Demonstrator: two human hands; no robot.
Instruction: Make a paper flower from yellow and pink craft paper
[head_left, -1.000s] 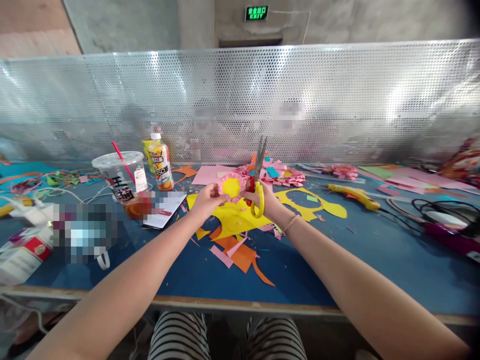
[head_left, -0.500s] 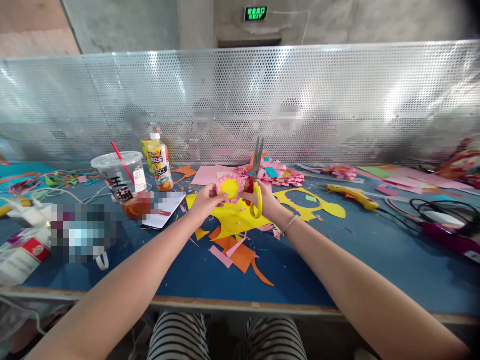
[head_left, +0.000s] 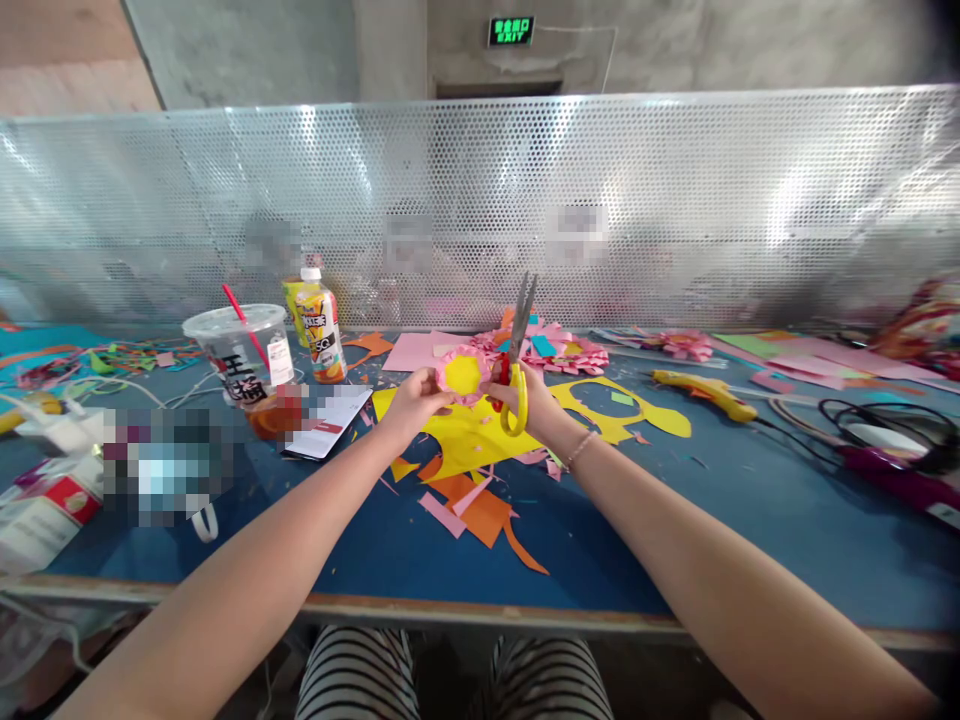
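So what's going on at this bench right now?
A person at a blue worktable holds a round pink-and-yellow paper flower in the left hand. The right hand grips yellow-handled scissors, blades open and pointing up beside the flower. Yellow, orange and pink paper offcuts lie underneath.

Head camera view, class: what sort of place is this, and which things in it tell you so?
Probably a craft workbench in a workshop. The blue table is strewn with paper scraps, the right hand holds scissors beside a paper flower in the left hand, and a glue gun lies nearby.
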